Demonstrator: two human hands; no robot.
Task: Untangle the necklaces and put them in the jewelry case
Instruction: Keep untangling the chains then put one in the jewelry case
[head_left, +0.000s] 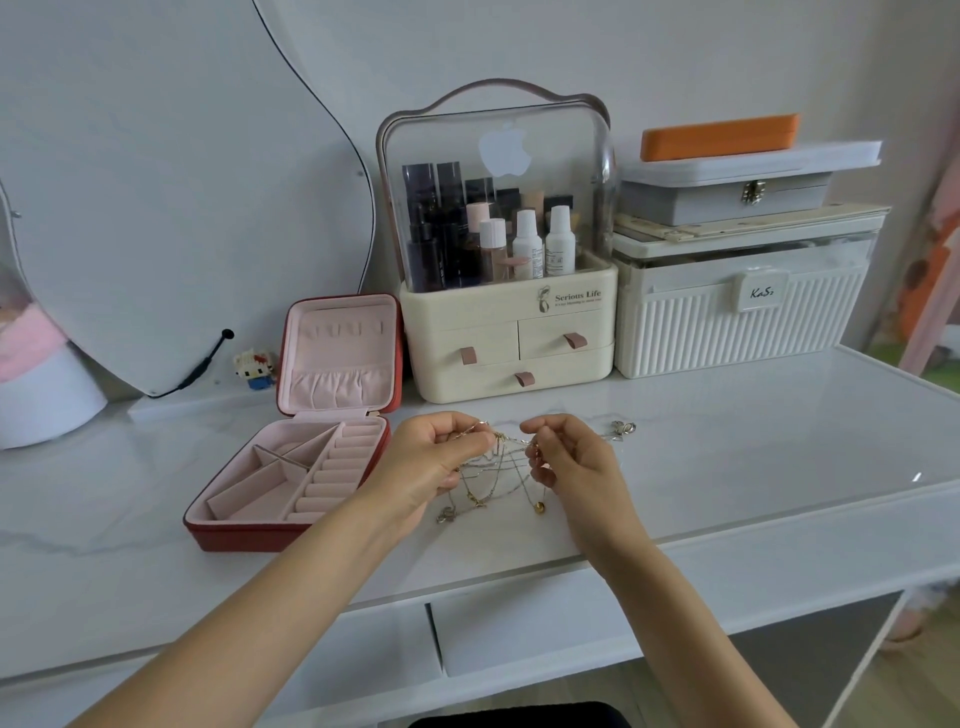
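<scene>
Tangled necklaces (498, 470) held just above the white tabletop (727, 457), stretched between both hands; long axis of the bundle runs left to right, loose pendants hanging toward the person. Left hand (434, 460) pinches chain strands at the bundle's left end, fingers curled round them; right hand (574, 460) pinches strands at the right end between thumb and fingertips. Open jewelry case (291, 473), pink-lined, compartments empty, lies just left of the left hand; that hand is therefore the nearer for any placing. Knot apparently unresolved; separation probably precedes transfer leftward.
</scene>
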